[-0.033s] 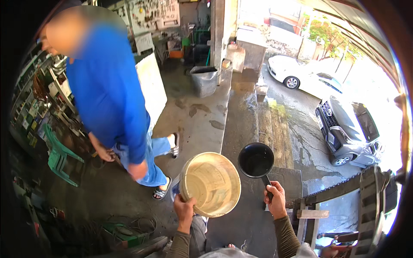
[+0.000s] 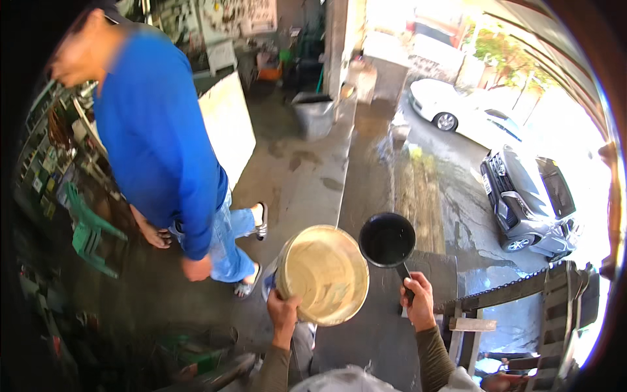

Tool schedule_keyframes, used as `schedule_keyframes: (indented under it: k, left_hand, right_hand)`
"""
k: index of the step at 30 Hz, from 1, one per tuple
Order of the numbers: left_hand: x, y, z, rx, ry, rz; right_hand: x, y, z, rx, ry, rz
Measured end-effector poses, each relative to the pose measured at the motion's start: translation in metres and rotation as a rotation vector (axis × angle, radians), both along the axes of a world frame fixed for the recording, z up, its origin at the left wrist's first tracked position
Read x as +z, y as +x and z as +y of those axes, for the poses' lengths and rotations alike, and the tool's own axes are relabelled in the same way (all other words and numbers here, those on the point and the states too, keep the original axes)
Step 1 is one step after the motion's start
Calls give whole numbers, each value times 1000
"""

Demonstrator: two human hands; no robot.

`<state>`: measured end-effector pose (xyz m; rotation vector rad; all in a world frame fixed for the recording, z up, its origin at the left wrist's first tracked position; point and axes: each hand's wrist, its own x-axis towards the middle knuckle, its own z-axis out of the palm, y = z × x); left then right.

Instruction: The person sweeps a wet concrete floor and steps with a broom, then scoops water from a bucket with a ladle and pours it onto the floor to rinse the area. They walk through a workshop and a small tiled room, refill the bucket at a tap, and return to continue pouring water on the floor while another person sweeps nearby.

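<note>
My left hand grips the rim of a cream plastic bucket, fingers curled round its near left edge. The bucket is tilted so its mouth faces up toward me; its inside looks stained, and I cannot tell whether any liquid is in it. In my right hand is a black water dipper, held by its straight handle. Its round bowl sits to the right of the bucket, close to the rim, with its mouth upward. The inside of the bowl is dark.
A person in a blue top stands at the left. Beyond are a green chair, a white panel and a grey bin. Parked outside are a white car and a grey vehicle. A metal frame with a chain stands at the right.
The view has shifted slightly. The bucket and dipper sit a little higher in it, both still held. The person in blue has moved a little, head and hands shifting.
</note>
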<state>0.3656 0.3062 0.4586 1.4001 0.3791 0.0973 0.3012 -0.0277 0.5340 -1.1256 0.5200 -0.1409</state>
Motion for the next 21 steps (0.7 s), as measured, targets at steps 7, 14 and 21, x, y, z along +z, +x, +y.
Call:
schedule_keyframes:
  k: [7,14,21]
  left_hand:
    - [61,95,53,-20,-64,204]
    - [73,164,131,145,-122,237]
    - [89,201,204,417,-207,250]
  right_hand:
    - [86,107,101,285,-164,175]
    - [57,228,195,918,-1024,158]
    - [39,394,295,1559,-1290,-140]
